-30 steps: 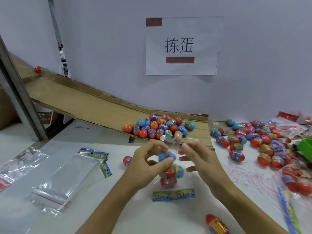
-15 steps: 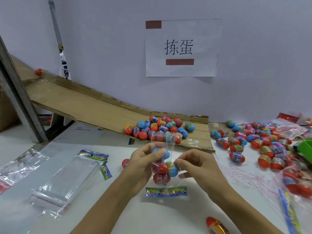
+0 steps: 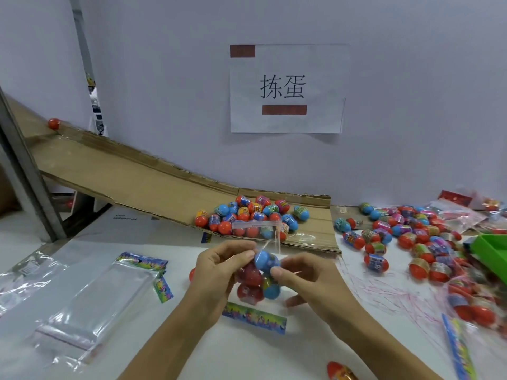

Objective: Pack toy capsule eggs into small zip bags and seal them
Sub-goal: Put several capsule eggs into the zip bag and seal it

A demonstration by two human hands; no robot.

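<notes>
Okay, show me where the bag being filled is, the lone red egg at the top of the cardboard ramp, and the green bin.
zip bag (image 3: pixel 256 224), head view: its zip strip at the top.
lone red egg (image 3: pixel 54 123), head view: middle of the egg.
green bin (image 3: pixel 491 249), head view: its near wall.

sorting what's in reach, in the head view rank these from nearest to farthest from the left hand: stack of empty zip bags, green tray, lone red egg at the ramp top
From the left hand:
1. Stack of empty zip bags, just to its left on the table.
2. Lone red egg, far left, top of the cardboard ramp.
3. Green tray, far right edge.
</notes>
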